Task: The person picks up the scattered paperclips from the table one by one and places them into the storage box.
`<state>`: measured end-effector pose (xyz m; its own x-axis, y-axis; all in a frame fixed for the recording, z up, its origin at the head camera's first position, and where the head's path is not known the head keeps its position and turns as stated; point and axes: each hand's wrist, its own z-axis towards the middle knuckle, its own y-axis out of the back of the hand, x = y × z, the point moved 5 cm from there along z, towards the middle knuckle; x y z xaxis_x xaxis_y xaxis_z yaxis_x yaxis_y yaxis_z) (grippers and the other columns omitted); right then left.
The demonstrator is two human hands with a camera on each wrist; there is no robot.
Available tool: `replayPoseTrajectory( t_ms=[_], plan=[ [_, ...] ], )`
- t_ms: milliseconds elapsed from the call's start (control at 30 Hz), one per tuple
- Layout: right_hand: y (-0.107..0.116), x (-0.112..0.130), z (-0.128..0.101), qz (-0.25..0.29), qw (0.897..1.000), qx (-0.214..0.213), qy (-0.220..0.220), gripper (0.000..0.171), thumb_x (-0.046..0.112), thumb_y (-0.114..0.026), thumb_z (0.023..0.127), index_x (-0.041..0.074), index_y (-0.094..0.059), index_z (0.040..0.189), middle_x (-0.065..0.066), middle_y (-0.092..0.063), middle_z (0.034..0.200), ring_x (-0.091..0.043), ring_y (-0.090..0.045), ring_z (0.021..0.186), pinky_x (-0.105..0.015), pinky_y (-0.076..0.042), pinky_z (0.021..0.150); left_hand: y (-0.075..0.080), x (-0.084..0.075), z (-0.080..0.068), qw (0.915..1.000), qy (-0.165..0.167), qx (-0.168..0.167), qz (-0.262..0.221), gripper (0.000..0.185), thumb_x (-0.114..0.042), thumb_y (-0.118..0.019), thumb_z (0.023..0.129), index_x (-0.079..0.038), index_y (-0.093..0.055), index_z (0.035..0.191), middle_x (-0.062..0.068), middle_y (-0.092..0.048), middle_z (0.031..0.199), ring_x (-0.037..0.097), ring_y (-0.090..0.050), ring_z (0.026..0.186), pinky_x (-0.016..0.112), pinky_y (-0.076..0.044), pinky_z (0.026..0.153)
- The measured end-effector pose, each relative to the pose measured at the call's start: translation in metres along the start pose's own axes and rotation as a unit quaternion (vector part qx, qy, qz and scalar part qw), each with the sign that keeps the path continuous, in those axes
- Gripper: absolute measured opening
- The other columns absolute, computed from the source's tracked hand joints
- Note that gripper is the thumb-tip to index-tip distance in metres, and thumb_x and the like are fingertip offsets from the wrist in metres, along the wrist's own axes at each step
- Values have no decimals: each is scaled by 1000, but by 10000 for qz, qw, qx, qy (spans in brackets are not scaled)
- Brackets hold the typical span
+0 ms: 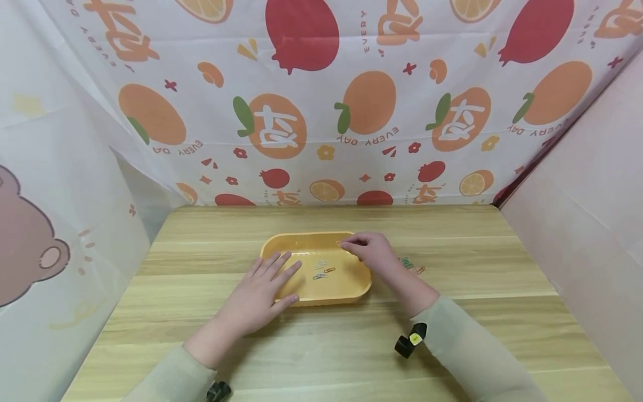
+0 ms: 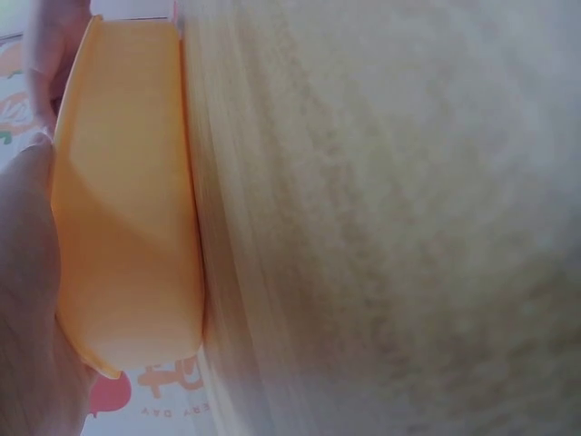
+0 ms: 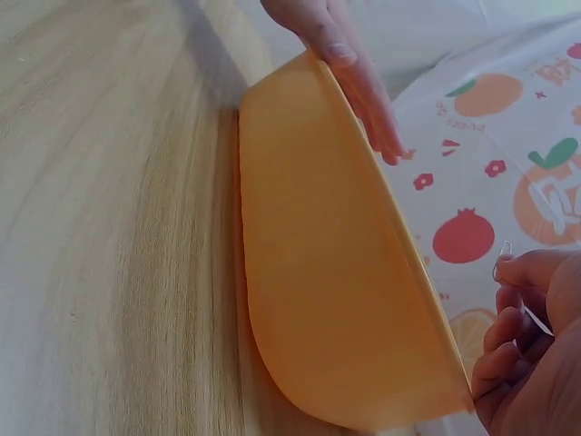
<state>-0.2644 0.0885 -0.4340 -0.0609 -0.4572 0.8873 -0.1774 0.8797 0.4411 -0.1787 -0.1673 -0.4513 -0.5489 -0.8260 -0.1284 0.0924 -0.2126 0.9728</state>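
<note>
A shallow yellow tray [image 1: 346,286] sits on the table, with several paper clips lying on its floor, among them an orange paper clip [image 1: 329,270]. My left hand [image 1: 258,296] lies over the tray's left edge, its fingers straight and spread above the inside. Over the right rear of the tray, my right hand [image 1: 374,251] pinches a paper clip [image 3: 503,260] between thumb and fingertips. In the right wrist view this clip shows as a thin pale loop beyond the tray's rim, the other fingers curled below the pinch.
To the right of the tray, partly behind my right forearm, green paper clips [image 1: 406,262] and an orange paper clip [image 1: 421,270] lie on the wooden table [image 1: 321,346]. A fruit-print cloth [image 1: 321,139] hangs behind the table, and pale cloths flank both sides.
</note>
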Motion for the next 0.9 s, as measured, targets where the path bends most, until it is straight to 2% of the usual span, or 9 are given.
replayPoseTrajectory(
  t_ms=[167,367,567,733,900],
  plan=[
    [-10,6,1,-238,9990,217,314,13,32,-74,90,22,-79,95,2,-68,90,-18,-57,80,-29,-52,65,1,0,0,10000,8,-41,4,68,-59,-46,99,-28,-30,157,5,-24,163,32,-21,149,56,-16,120],
    [-26,12,4,-877,9920,490,769,10,28,-74,90,19,-79,93,3,-67,85,-16,-57,79,-29,-51,66,4,-2,0,9999,-54,-128,8,68,-59,-47,99,-26,-32,156,7,-27,162,33,-24,148,58,-18,119],
    [-46,15,11,-1685,9758,788,1145,8,24,-73,91,18,-79,89,9,-69,83,-11,-59,79,-28,-51,71,2,-1,0,9999,-56,-97,42,68,-62,-42,99,-26,-33,156,7,-27,162,33,-23,148,57,-18,119],
    [-58,13,18,-2290,9624,861,1179,9,22,-73,90,17,-79,85,10,-67,79,-9,-58,74,-27,-50,70,0,0,1,10000,-49,-25,34,68,-63,-38,100,-27,-30,157,6,-25,163,31,-21,149,55,-15,120],
    [-70,17,24,-2906,9448,929,1193,9,22,-72,88,20,-78,82,12,-67,76,-8,-57,71,-26,-49,71,0,0,2,10000,-54,-47,38,68,-62,-40,99,-27,-30,157,6,-26,163,31,-21,149,55,-15,120]
  ],
)
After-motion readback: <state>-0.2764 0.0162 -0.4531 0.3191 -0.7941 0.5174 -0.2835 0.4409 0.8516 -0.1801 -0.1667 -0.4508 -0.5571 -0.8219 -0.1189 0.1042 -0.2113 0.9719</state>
